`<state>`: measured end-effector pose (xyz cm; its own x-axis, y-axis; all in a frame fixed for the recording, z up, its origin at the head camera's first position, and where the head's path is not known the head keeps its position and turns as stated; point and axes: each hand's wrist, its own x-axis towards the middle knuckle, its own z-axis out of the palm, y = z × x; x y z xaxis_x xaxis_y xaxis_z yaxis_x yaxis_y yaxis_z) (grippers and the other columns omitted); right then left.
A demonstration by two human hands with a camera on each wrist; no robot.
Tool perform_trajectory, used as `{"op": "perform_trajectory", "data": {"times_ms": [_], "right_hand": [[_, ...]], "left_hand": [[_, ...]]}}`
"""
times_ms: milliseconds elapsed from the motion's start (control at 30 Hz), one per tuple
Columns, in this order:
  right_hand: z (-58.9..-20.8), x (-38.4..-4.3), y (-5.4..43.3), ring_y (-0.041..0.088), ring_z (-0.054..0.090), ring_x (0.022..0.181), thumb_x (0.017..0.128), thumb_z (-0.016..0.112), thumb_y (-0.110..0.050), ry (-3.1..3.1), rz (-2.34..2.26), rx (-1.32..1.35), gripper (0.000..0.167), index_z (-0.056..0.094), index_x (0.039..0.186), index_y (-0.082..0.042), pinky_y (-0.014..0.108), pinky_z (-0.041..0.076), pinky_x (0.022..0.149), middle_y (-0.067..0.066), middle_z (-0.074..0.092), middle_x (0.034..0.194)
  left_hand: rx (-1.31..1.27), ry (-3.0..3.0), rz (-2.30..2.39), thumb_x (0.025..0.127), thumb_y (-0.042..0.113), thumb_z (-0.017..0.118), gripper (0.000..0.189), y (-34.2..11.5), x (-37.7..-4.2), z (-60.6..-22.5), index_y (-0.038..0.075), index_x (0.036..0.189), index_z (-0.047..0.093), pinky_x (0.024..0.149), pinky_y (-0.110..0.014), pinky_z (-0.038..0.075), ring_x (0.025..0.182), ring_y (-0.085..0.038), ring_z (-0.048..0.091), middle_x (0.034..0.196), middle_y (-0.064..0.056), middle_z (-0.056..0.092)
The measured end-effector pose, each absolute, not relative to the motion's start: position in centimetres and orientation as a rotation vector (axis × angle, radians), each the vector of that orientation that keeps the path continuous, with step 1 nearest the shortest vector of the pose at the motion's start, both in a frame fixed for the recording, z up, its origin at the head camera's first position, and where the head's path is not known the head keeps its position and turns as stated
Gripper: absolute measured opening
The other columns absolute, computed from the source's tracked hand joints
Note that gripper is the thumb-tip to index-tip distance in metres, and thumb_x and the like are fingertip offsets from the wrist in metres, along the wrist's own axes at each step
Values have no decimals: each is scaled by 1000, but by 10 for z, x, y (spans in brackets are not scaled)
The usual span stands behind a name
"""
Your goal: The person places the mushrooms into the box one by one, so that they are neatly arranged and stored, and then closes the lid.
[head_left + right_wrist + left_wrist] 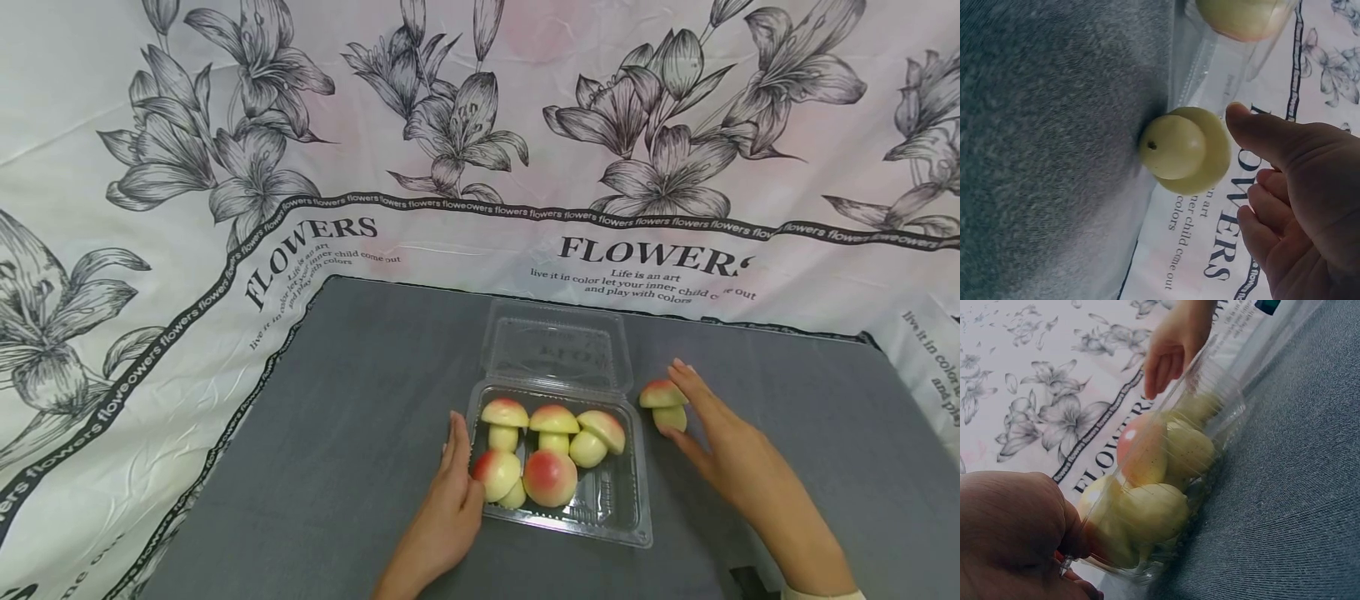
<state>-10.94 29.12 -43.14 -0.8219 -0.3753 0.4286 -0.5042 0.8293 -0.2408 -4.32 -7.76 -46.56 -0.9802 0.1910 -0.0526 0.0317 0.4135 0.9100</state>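
A hinged clear plastic box (641,500) lies on the grey tabletop with its lid (555,346) folded back. Inside sit several mushroom-shaped pieces with red-and-yellow caps, among them one front mushroom (551,477) with its cap facing up. My left hand (447,504) grips the box's left side; the left wrist view shows the rim between its thumb and fingers. To the right of the box, a single mushroom (663,406) stands on the table, its pale stem (1172,147) facing the right wrist camera. Around it my right hand (731,454) is spread, thumb and fingers apart, fingertips close to its cap.
A white cloth (465,233) printed with black flowers and lettering hangs behind and left of the table. Near the right forearm lies a small dark object (750,579). The raised lid stands toward the table's back edge.
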Motion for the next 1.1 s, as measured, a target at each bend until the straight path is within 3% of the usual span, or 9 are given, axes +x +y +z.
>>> {"op": "perform_trajectory", "data": {"times_ms": [233,467,1100], "right_hand": [[-438,-113,296,53,71,96,76,93,-2,-2662,502,662,110,32,167,-14,55,54,58,24,46,160],[-444,-117,299,57,67,109,77,92,-3,-2669,510,663,108,33,167,-13,66,56,73,27,47,158],[-455,-122,304,56,69,103,74,94,-4,-2674,514,681,110,35,166,-12,65,57,72,31,51,153]], "left_hand": [[195,2515,1614,105,1,40,75,-78,-43,-465,4,169,-1,128,-59,11,161,-35,0,177,-10,-6],[192,2502,1626,106,1,40,75,-79,-44,-465,3,168,-1,128,-60,10,161,-36,-1,177,-9,-8],[211,2508,1621,106,1,40,75,-79,-44,-467,3,168,-1,127,-61,11,161,-36,-1,177,-9,-7]]}}
